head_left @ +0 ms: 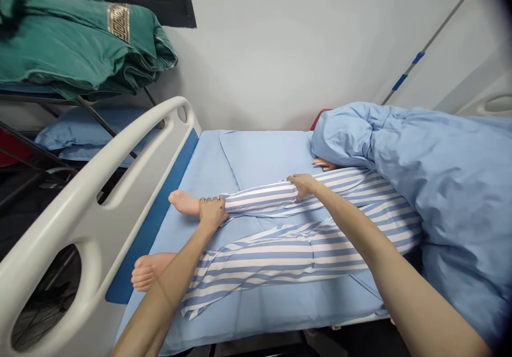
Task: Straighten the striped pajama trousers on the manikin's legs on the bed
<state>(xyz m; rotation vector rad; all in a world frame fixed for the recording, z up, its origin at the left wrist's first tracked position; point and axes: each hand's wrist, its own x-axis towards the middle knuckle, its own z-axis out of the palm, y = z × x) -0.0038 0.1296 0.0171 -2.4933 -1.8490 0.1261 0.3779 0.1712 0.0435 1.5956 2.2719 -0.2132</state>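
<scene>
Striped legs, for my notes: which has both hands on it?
The far leg, nearer the wall: left hand low, right hand higher; the near leg has neither.

Trousers (260,261): you see blue and white stripes, running lengthwise down both legs.
Sheet (264,151): pale blue and plain under those stripes.
Quilt (448,165): plain blue too (a touch deeper than the sheet, to your eye).
Footboard (96,229): off-white on your left, with a stronger blue strip (156,213) along its inner side.
Draped cloth (80,42): deep green, crossed by a brown-and-gold band (119,22) of squared, key-like motifs.
Stacked bedding (76,127): light blue.
Wall (280,53): white before you.
Window frame (184,5): dark grey.
Pole (440,29): grey, with bright blue sleeves (418,57).
</scene>
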